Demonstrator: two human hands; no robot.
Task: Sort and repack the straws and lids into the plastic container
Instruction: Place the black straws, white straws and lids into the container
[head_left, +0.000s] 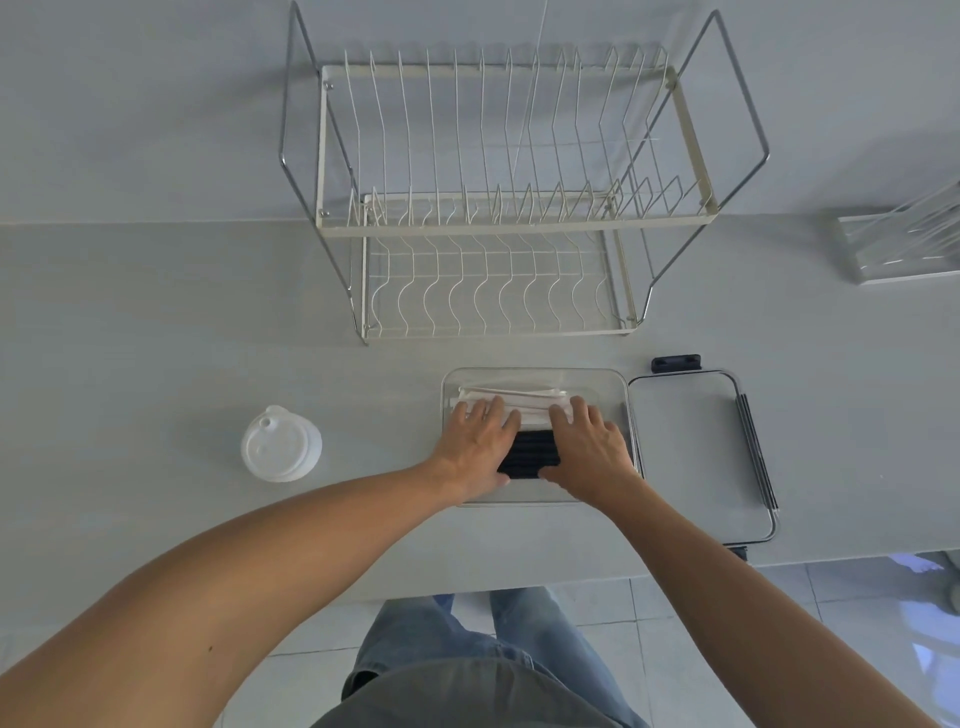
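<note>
So both hands are down in the clear rectangular plastic container (535, 376), just right of centre frame. The left hand (480, 447) and right hand (587, 444) lie flat, fingers straight and spread a bit, pressing on the contents rather than gripping anything. Between them sits the bundle of black straws (530, 454), long axis running left to right across the frame, so each palm covers one end. Just above that, toward the top of the container, the white paper-wrapped straws (511, 396) run the same way, and the fingertips of both hands reach onto them. Looks to me like squaring the two bundles up side by side.

The thing that matters next, I reckon: the stack of white round plastic cup lids (280, 444) isn't in yet. It's out on the grey countertop (156, 338), well apart from the container, off at middle-left of the frame. That's straight out to the left of the left hand, so that hand is clearly the nearer one, with nothing in between.

Touching the container's right edge is its flat clear lid with black clip latches (691, 447), lying on the counter by the right hand. Above all this, upper centre, stands a cream wire two-tier dish rack (498, 223), out of the way. There's a clear acrylic holder (904, 244) at the far right edge.
</note>
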